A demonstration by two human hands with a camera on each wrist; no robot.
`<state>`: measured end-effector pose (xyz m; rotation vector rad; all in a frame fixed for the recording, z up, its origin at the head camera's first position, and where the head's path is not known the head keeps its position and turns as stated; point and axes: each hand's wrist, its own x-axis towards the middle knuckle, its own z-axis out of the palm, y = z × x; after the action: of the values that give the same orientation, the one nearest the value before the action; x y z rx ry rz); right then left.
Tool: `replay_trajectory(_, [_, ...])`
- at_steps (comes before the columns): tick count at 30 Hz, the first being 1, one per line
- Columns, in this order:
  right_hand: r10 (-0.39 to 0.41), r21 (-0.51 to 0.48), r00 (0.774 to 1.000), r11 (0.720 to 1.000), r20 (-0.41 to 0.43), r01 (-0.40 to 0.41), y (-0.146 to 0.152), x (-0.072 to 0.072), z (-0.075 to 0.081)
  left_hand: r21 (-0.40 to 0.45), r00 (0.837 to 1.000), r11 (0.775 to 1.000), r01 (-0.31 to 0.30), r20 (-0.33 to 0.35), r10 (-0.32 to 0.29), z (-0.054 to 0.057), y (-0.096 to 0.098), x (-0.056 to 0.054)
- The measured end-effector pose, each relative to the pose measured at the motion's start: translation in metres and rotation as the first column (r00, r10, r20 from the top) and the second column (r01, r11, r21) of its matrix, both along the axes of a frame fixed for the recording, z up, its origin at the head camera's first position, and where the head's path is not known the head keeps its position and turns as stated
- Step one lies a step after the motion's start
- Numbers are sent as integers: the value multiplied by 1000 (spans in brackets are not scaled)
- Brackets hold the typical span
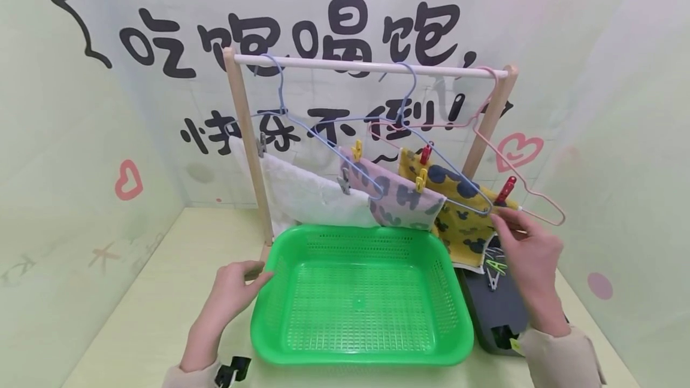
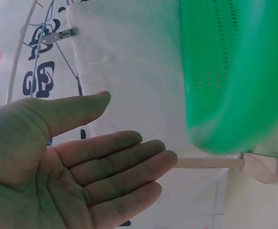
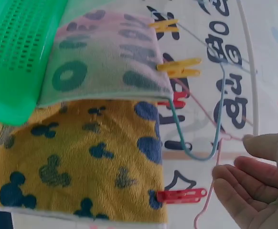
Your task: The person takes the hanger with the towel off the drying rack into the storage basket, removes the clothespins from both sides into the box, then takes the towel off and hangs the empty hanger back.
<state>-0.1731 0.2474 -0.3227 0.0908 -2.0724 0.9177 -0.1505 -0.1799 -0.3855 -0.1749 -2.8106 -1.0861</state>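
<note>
My left hand (image 1: 235, 293), fingers extended and thumb apart, is beside the left rim of the green basket (image 1: 361, 357); its palm shows bare in the left wrist view. My right hand (image 1: 530, 250) is loosely bent near the corner of a blue hanger (image 1: 447, 163), in front of a pink hanger (image 1: 517, 171), its thumb apart from its fingers (image 3: 241, 183) and nothing between them. A white towel (image 1: 312, 190) hangs by grey clothespins (image 1: 344, 181), a pink patterned towel (image 1: 401, 193) by yellow clothespins (image 1: 421, 180), and a yellow towel (image 1: 458, 220) by red clothespins (image 1: 505, 190).
The hangers hook over the white rod (image 1: 345, 65) of a wooden rack (image 1: 249, 148) behind the basket. A dark grey case (image 1: 493, 301) stands right of the basket, with clothespins (image 1: 493, 277) on it. Printed curtains (image 1: 81, 136) surround the pale table (image 1: 156, 292).
</note>
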Motion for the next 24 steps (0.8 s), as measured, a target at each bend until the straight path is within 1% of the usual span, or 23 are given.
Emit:
replay_trajectory(3, [-68,-32,998,997,-10,67,11,-5,2,11,1000,1000,-2,19,2,-8,-4,0])
replay_trajectory(6, [-139,-55,990,989,-16,138,23,-11,4,22,999,1000,-13,31,12,-16,-7,1])
replay_trajectory(10, [-195,-62,979,980,-56,191,37,-19,6,25,999,999,-29,33,28,-23,-10,1])
replay_trajectory(14, [-213,-27,970,977,-115,211,49,-27,5,35,999,999,-35,36,34,-28,-11,0])
replay_trajectory(16, [-222,2,967,975,-124,224,53,-31,5,44,998,998,-44,50,42,-31,-11,1])
replay_trajectory(22, [-238,81,968,967,-75,243,60,-38,4,80,996,995,-51,73,45,-42,-13,3])
replay_trajectory(24, [-232,99,971,966,-59,237,61,-40,5,94,995,994,-57,83,49,-46,-14,4])
